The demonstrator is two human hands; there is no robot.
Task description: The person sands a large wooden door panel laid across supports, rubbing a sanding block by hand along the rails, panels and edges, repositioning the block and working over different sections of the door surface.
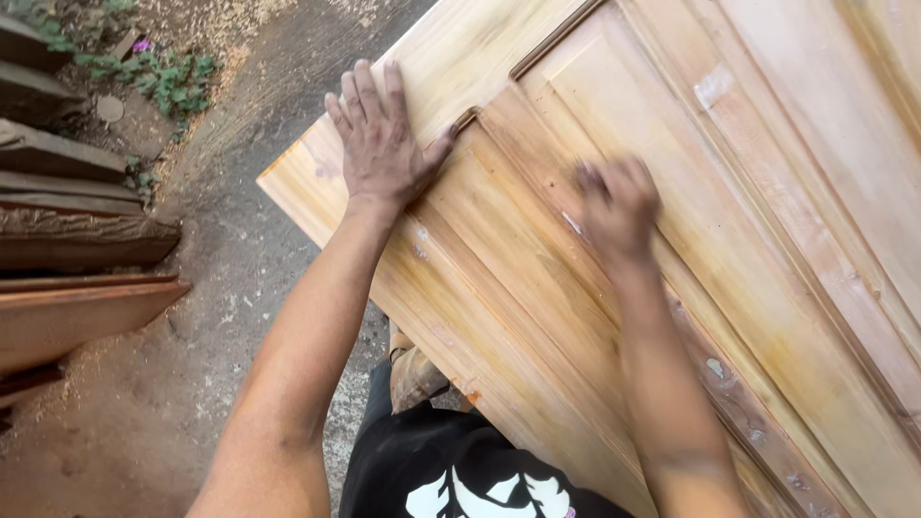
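Two hands on wooden door panel (672, 192), filling right of frame. Left hand (384, 144) flat, fingers spread, pressing near corner. Right hand (619, 206) blurred, curled; grasp unclear. Risk: panel slipping if bracing eases.

The door (672, 192) is bare, pale wood with raised panels and moulded grooves; its grain runs lengthwise, the surface matt and unvarnished, with whitish filler patches along the mouldings. The left hand (382, 144), dusty, lies flat near the door's corner. Rough, dark wooden planks (67, 221) are stacked at the left. The ground (240, 249) is packed earth strewn with pale sawdust.
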